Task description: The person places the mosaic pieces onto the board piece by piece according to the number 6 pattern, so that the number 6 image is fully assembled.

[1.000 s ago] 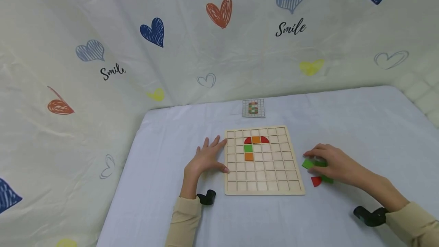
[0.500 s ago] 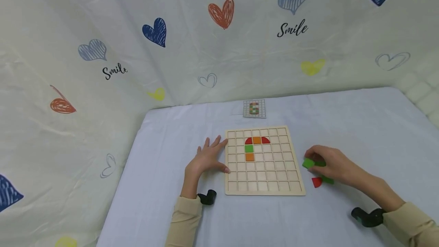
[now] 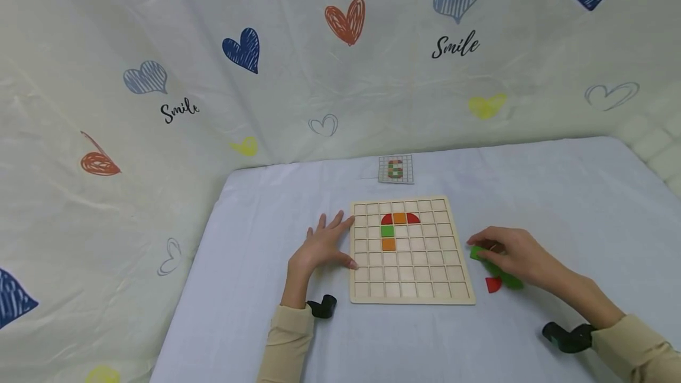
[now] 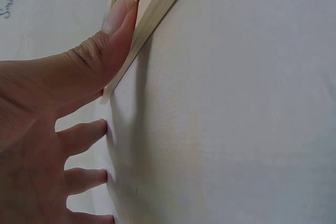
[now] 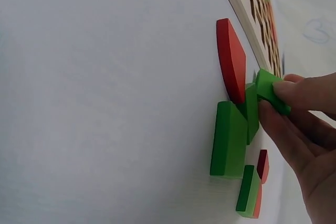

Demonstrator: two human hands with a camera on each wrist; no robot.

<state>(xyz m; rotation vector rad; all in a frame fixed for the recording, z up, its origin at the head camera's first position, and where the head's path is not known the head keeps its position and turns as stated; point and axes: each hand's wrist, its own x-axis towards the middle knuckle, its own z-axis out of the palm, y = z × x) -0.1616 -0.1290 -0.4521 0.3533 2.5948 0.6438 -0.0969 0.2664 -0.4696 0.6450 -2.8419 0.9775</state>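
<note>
A pale wooden board (image 3: 420, 285) with a square grid lies flat. Set in its cells are two red rounded pieces (image 3: 412, 218), an orange square (image 3: 399, 218) between them, a green square (image 3: 387, 231) and another orange square (image 3: 389, 244) below. My left hand (image 3: 319, 248) rests at the board's left edge, fingers spread, thumb (image 4: 119, 17) on the rim. To the right of the board, my right hand (image 3: 518, 253) pinches a green block (image 5: 268, 88) between thumb and fingers. Under and beside that hand lie more green blocks (image 5: 229, 140) and a red rounded piece (image 3: 493, 285).
Behind the board lies a small card (image 3: 396, 169) printed with a grid and a coloured figure. A white cloth covers the table (image 3: 404, 341). At its back hangs a curtain (image 3: 298, 87) with hearts and lettering. Each wrist carries a black camera (image 3: 568, 337).
My right hand has shifted slightly over the pieces, and the green block between its fingers has turned. More of the green pieces under the palm shows now. My left hand stays at the board.
</note>
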